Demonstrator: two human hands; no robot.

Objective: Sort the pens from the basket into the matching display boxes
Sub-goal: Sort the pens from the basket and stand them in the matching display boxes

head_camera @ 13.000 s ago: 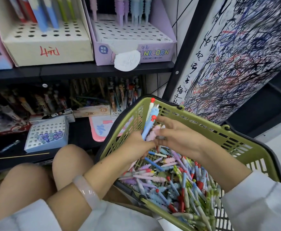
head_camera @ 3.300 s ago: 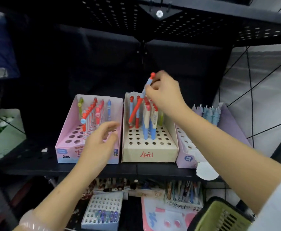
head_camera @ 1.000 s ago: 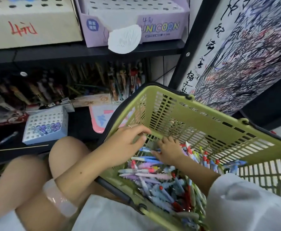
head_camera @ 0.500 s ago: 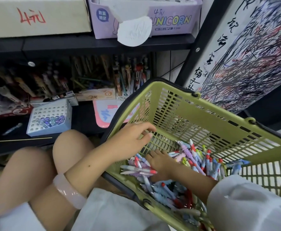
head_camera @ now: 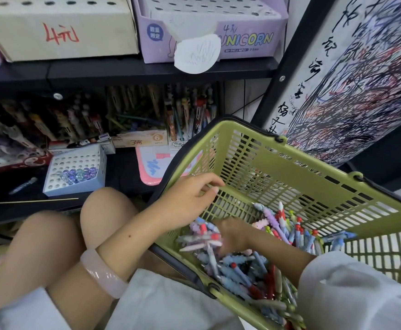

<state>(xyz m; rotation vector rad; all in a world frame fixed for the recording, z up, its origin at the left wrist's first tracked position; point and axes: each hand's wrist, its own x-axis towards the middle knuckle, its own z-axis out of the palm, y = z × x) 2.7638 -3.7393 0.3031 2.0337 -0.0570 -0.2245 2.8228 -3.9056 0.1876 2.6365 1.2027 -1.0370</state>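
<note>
Having just shelved a pen, both hands are back searching: right hand [head_camera: 230,234] digging among pens [head_camera: 247,265], grasp unclear; left hand [head_camera: 190,198] hovering relaxed, holding nothing, over the basket [head_camera: 290,167]

Head camera looks steeply down, close over the basket [head_camera: 290,167]
</note>
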